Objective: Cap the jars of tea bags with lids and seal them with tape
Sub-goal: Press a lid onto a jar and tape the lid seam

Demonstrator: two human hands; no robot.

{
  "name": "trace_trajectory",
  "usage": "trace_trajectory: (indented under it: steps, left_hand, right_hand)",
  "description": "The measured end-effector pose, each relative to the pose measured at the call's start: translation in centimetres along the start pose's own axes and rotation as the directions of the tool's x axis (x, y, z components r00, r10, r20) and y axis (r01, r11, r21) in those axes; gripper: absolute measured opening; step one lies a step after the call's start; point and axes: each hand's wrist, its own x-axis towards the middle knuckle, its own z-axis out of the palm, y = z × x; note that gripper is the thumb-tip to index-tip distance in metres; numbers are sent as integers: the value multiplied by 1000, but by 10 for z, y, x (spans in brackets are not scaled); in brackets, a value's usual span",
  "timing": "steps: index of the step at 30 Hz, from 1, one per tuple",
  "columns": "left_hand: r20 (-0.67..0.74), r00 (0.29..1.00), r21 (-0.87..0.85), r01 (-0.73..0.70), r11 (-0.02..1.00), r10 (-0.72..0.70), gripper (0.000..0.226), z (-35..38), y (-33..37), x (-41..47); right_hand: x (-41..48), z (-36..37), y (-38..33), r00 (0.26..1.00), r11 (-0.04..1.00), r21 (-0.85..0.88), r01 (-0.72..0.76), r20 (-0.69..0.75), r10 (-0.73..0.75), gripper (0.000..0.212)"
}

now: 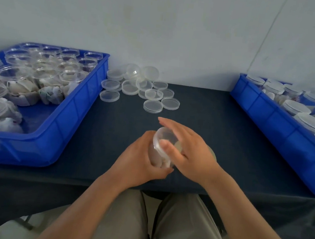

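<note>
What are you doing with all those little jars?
A person is capping jars of tea bags. The left hand grips one jar, and the right hand presses a clear lid onto it with flat fingers. More open jars wait in the left blue crate, capped ones sit in the right crate, spare lids lie between.

Soft, even light is spread over the dark tabletop (211, 115), where only faint shadows are cast. Pale glints are caught on the clear lids (152, 94) at its far edge; outer lines are bowed by wide-angle distortion.
</note>
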Motion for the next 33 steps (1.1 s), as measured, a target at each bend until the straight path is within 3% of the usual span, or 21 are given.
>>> trace_trajectory:
  steps: [2,4,6,9,12,14,17,21,23,25,26,28,31,33]
  left_hand:
    - [-63,997,-73,46,996,-51,77,5,-7,-2]
    - [-90,987,-163,114,980,-130,79,7,-15,-3]
    - [-97,981,-201,147,969,-169,82,9,-21,-3]
    - [-92,982,-222,142,965,-166,92,13,-26,-2]
    - [-83,985,-293,119,949,-149,93,16,-30,2]
    - [-97,985,-294,109,950,-143,99,17,-31,0]
    - [-131,983,-243,97,965,-131,127,16,-31,-2]
    - [-266,960,-168,38,985,-83,144,18,-24,-13]
    - [-477,878,4,-49,999,45,133,20,-14,-27]
    - [-610,730,209,-229,951,310,94,22,-1,-41]
    - [-606,694,245,-304,921,390,75,22,9,-47]
    - [-535,739,149,-395,907,409,54,20,34,-51]
    - [-440,855,-98,-348,932,273,45,11,69,-45]
    - [-444,865,-154,-331,931,234,31,4,80,-42]
  right_hand:
    - [-12,-1,22,978,977,83,-197,-52,201,67]
    - [-29,-3,42,909,905,-81,-417,-28,417,79]
    - [-45,-3,57,860,838,-281,-467,74,504,85]
    - [-60,2,66,877,857,-409,-313,222,427,65]
    - [-66,12,60,925,889,-401,-222,203,322,54]
    - [-67,21,50,931,880,-415,-232,168,325,47]
    - [-67,27,40,925,868,-373,-328,61,375,42]
    - [-72,16,31,916,906,-137,-401,-96,390,35]
    - [-74,7,23,893,903,72,-424,-132,430,39]
    - [-76,-2,14,914,920,163,-356,-145,379,43]
    - [-77,-7,9,934,938,174,-300,-146,326,43]
    - [-78,-14,0,966,969,177,-173,-162,202,37]
    - [-80,-19,-15,978,986,163,-32,-198,65,34]
    - [-80,-20,-23,979,989,149,-8,-200,38,38]
